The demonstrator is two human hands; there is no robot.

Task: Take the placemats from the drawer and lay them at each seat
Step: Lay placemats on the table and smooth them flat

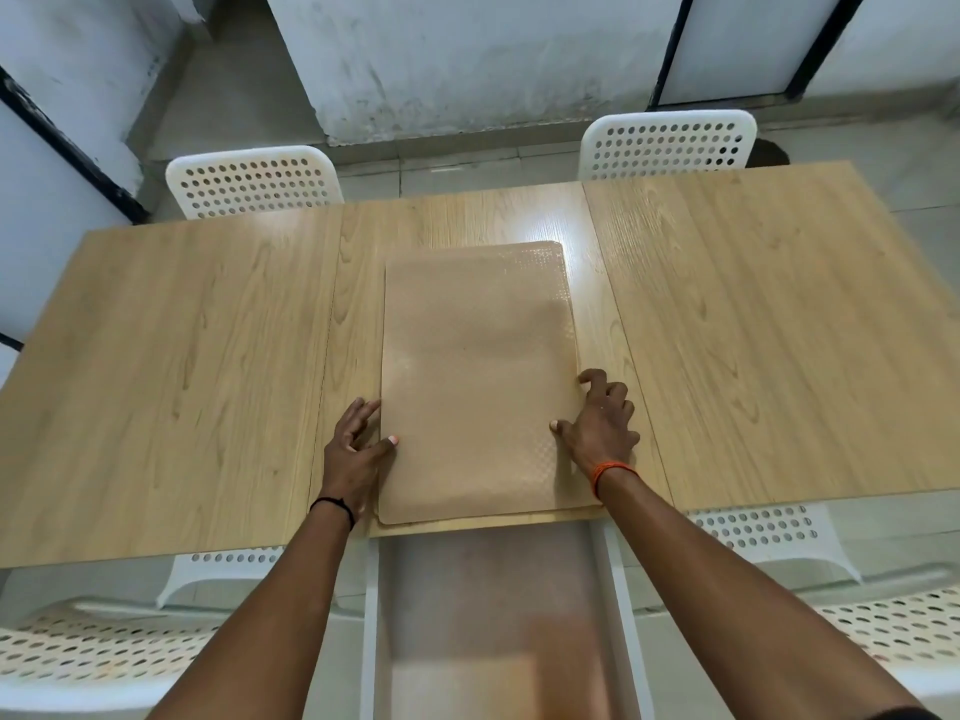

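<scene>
Placemats (478, 376) lie as a tan stack on the middle panel of the wooden table (171, 366), long axis running near to far, near edge at the table's near rim. Below that rim the open drawer (498, 615) stands pulled out; its contents are blurred and cannot be identified.

The left hand (358, 449) grips the stack's left edge, thumb on top, fingers curled beside and under the edge. The right hand (597, 423) grips the right edge the same way, thumb on top, fingers spread. Both hands are closed on the stack, not wide.

No mat lies at any seat yet. White perforated chairs (254, 181) stand at the far and near sides.

Probable faults:
- Lifting one mat may drag the mat beneath, since the layers appear thin and flush.
- The stack's near edge could slide off the rim into the drawer.
- The extended drawer may obstruct movement toward the near seats.
</scene>
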